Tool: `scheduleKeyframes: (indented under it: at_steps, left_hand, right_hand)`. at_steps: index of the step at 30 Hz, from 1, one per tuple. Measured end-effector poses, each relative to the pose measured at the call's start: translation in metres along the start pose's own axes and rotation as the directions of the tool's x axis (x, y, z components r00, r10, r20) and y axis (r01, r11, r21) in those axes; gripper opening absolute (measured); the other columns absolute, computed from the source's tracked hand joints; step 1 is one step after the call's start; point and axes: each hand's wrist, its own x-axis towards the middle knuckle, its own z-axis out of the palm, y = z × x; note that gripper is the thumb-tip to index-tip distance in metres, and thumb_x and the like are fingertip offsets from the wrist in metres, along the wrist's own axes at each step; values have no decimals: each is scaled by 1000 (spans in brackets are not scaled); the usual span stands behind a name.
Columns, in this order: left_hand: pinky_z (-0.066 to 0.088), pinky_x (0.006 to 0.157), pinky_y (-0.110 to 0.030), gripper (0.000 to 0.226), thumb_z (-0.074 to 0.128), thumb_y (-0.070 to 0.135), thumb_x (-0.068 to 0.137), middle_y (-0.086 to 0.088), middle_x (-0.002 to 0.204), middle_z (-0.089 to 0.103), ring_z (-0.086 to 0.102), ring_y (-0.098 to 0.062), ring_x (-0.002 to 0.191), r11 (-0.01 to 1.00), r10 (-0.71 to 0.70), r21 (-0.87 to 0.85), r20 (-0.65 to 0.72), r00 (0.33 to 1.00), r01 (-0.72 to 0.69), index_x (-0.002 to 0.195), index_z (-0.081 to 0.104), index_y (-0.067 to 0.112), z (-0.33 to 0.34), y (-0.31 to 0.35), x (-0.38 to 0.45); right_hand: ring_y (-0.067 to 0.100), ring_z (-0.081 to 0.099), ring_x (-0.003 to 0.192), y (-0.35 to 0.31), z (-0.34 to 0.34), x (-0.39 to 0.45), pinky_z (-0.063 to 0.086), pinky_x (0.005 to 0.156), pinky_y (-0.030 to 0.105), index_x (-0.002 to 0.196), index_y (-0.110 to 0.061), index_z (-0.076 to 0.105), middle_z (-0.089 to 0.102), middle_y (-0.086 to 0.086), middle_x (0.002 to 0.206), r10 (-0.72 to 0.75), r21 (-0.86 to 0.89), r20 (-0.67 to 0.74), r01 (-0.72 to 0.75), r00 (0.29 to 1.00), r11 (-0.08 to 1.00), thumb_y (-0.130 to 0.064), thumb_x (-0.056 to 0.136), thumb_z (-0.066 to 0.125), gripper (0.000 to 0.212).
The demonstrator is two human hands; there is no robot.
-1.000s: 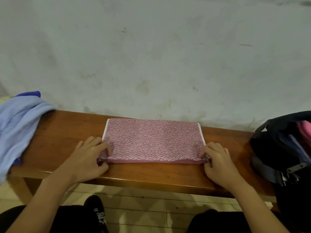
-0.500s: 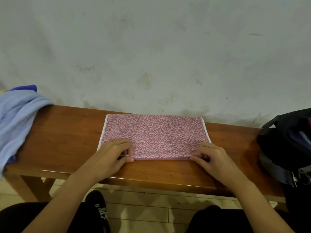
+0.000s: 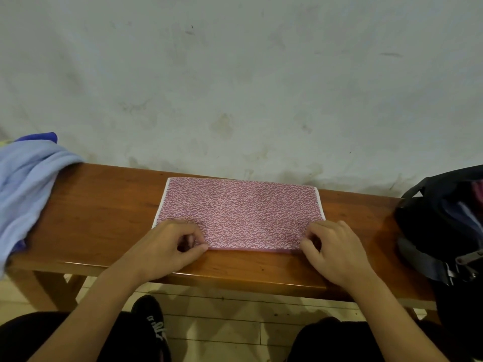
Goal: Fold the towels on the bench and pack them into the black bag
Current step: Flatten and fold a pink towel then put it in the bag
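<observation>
A stained, pale wall [image 3: 235, 74] rose directly behind a long wooden bench [image 3: 99, 205], with pale plank flooring [image 3: 222, 322] visible beneath it.

In the head view, the pink towel [image 3: 240, 210] lay flat and folded into a rectangle at the middle of the bench, its far edge almost at the bench's back edge and its near folded edge set back from the front edge, leaving a strip of bare wood. The left hand [image 3: 167, 249] sat at the towel's near left corner, fingers curled, thumb and fingertips pinching the cloth there. The right hand [image 3: 332, 249] sat at the near right corner in the same way, fingers curled down and pinching the towel's edge. The cloth between the two hands lay smooth and straight.

Bare wood stretched on both sides of the towel. At the bench's left end a light blue towel [image 3: 23, 194] lay heaped and hung over the edge, well apart from the pink one. At the right end stood the black bag [image 3: 428, 226], its mouth open with coloured cloth showing inside, near the right hand but not touching it. Dark-clothed knees and a black shoe [image 3: 151, 317] showed below the front edge.
</observation>
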Motion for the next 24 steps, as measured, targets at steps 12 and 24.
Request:
scheduleKeyframes:
  at_steps: [12,24]
  left_hand:
    - [8,118,-36,77,25,68,87,5,158,28,21,-13,146,922,15,383,-175,984,55,151,29,28,29,28,69]
    - [-7,121,-51,56,0,48,101,6,164,-6,-11,-16,150,811,-154,563,-54,987,158,155,-4,32,71,34,102]
  right_hand:
    - [14,31,145,-44,18,50,14,116,26,150,-22,39,38,-3,156,22,115,-31,-18,999,993,-49,101,41,56]
    - [11,-9,152,-58,58,75,-8,124,40,158,-30,0,-2,-7,166,84,-37,185,-79,979,996,-52,104,9,59]
